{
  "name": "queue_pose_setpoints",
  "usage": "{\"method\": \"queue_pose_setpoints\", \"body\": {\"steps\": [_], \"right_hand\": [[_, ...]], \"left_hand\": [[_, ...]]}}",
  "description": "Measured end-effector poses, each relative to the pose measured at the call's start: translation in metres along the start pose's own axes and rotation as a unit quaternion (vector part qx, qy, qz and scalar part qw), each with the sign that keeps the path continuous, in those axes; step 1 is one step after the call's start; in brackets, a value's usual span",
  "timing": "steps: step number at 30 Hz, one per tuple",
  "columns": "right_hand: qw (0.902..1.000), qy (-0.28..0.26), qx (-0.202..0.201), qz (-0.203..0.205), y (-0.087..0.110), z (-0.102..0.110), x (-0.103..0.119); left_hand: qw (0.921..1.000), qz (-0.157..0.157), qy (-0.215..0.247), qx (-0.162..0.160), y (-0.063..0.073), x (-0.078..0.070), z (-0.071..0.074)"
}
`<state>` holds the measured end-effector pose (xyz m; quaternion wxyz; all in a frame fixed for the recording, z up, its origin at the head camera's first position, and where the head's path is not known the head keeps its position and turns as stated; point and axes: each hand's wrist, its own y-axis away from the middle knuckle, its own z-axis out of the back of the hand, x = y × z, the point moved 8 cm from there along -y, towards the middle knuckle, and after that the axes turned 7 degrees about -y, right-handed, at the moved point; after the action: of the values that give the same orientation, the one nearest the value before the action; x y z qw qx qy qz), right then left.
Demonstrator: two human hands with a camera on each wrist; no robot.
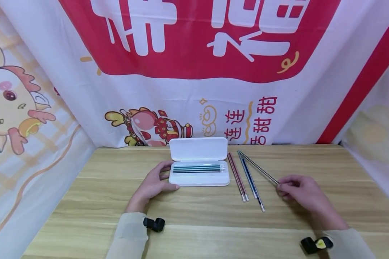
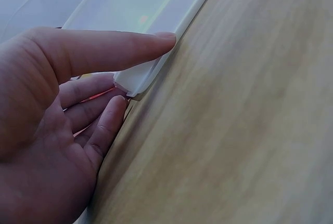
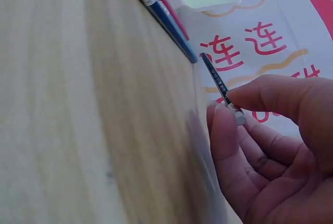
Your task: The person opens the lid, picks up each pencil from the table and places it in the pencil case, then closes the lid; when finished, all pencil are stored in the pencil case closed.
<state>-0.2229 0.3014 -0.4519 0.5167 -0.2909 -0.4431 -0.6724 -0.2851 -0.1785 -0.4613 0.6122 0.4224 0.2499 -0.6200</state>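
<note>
A white pencil case lies with its lid raised at the back. Several dark green pencils are side by side in it, eraser ends to the right. My left hand holds the case's left end, the thumb along the front edge and the other fingers at the side. On the right, my right hand pinches a dark pencil between thumb and fingers, close to its white eraser. The pencil's far end slants left, toward the tips of the blue pencils.
Two red pencils lie just right of the case, beside the blue ones, white erasers toward me. The wooden table ends at a printed cloth hanging behind. Another printed cloth hangs at the left.
</note>
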Motion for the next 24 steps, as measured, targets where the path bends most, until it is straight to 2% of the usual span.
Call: {"method": "queue_pose_setpoints", "body": {"steps": [13,18,24], "right_hand": [[0.9970,-0.061,-0.027,0.040,0.011,0.015,0.017],[0.9944,-0.079,-0.025,0.066,0.015,0.019,0.024],[0.9963,-0.039,-0.033,0.069,0.016,0.017,0.026]], "left_hand": [[1.0000,0.008,-0.001,-0.002,-0.002,0.004,-0.001],[1.0000,0.006,-0.002,0.000,-0.002,0.003,-0.002],[1.0000,0.004,-0.006,0.002,-0.003,0.003,-0.002]]}}
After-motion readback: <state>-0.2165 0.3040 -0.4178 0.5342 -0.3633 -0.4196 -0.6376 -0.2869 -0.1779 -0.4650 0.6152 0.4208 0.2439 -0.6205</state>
